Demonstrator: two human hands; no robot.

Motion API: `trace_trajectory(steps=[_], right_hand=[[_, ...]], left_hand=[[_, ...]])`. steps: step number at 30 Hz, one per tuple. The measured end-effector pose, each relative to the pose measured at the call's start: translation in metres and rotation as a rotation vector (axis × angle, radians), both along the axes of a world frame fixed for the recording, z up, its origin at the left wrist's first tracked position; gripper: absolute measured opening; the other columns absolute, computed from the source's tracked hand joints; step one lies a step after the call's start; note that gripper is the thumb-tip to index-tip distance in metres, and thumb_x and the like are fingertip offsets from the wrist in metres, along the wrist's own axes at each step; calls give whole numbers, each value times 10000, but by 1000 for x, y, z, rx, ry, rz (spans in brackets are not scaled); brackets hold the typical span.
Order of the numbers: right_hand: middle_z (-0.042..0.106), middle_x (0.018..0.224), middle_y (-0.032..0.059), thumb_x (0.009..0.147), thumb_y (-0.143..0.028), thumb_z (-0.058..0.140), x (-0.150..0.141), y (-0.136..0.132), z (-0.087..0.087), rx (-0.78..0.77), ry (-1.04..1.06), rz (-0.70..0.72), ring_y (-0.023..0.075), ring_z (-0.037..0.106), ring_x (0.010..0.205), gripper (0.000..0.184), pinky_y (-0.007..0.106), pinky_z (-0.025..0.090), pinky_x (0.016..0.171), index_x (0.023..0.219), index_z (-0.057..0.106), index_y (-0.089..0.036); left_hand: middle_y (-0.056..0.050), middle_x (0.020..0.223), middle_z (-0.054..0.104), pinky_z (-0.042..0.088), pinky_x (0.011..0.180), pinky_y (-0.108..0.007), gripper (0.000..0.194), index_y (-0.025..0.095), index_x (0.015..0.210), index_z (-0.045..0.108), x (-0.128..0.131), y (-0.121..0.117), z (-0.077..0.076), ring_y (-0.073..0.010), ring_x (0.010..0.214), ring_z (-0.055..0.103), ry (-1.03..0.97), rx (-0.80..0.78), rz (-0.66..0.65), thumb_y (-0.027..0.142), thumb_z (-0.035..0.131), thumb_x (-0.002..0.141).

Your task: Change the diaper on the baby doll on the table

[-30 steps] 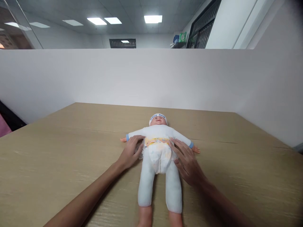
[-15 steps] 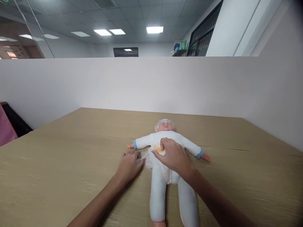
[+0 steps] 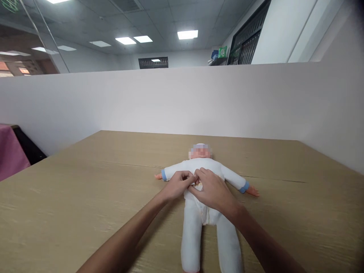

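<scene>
A baby doll [image 3: 209, 163] in a white suit with blue cuffs lies on its back, arms spread, head away from me. Round its hips is a white diaper [image 3: 209, 218] with a patterned front. My left hand [image 3: 179, 184] is closed in a pinch on the diaper's side tab at the waist front. Close beside it, my right hand [image 3: 210, 187] has thumb and fingers pinched on the diaper's front waistband. The fingertips of both hands nearly meet and hide most of the waistband and tab.
The doll rests on a wide brown table [image 3: 85, 197] with a seam across it. Behind the table stands a low white wall [image 3: 170, 102]. At the far left a pink cloth [image 3: 13, 151] hangs by a black edge.
My left hand has moved right and up from the doll's side to the waist front, bringing the diaper's side tab across. My right hand stays at the waistband.
</scene>
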State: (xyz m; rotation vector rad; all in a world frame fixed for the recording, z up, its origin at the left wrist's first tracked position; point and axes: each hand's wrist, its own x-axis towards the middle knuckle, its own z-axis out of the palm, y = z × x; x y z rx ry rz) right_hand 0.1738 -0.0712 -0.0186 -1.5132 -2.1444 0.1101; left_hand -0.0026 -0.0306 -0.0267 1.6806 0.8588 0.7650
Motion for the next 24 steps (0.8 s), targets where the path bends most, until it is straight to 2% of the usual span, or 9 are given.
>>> trace_trajectory(steps=[3,6,7,12,14,16,19,21,24], right_hand=[[669,902,19,1078,-287,569,7,3,3,-41,31,49,217,614,873,261,330,340,725,827,513,-236],[654,860,7,1105,-250,511,11,5,3,-50,90,45,195,590,804,305,325,324,699,802,485,-237],[637,831,-2,1093,-246,525,11,6,3,-50,112,35,189,568,769,317,325,313,686,784,461,-238],[566,771,-33,992,-279,643,15,14,-4,-20,291,30,178,521,711,274,311,330,672,801,449,-244],[544,774,-41,969,-263,632,19,17,-5,-5,392,20,175,520,699,191,307,361,675,862,474,-245],[539,803,-35,960,-233,597,23,13,-2,41,458,16,176,515,704,118,309,386,688,915,489,-242],[543,847,-19,975,-189,537,28,-14,9,127,463,41,172,499,712,61,312,401,704,943,519,-237],[535,852,-23,998,-175,515,29,-47,16,112,448,93,162,497,698,78,302,413,692,966,546,-239],[583,936,-17,1025,-184,554,34,-101,15,-69,426,210,147,574,757,68,267,475,705,1024,572,-250]], left_hand=[[-5,823,562,395,719,-298,504,172,955,697,-4,3,-9,-156,755,477,-84,29,0,624,510,1074],[-4,919,598,440,766,-301,449,215,1232,634,-12,7,-24,-172,825,542,-123,47,125,624,587,1053],[2,926,592,437,761,-298,452,224,1255,612,-14,9,-30,-173,830,540,-102,60,154,618,630,1035],[21,864,534,390,707,-294,415,199,1015,579,-14,17,-48,-155,767,474,-50,114,103,608,648,1026],[8,877,557,409,722,-308,383,199,1011,576,-12,15,-47,-167,779,496,-40,136,152,577,630,1037],[-25,951,598,437,771,-331,312,200,1030,586,-9,5,-40,-192,847,528,3,217,300,511,613,1049],[-66,1104,630,448,872,-363,206,210,1090,602,-5,-28,-20,-222,989,545,55,411,471,415,582,1075],[-62,1131,643,443,908,-366,161,223,1117,602,-5,-59,-4,-217,1018,552,50,521,373,377,558,1101],[-51,1089,672,430,902,-367,149,223,1072,605,-10,-101,9,-210,1008,571,130,617,11,339,526,1123]])
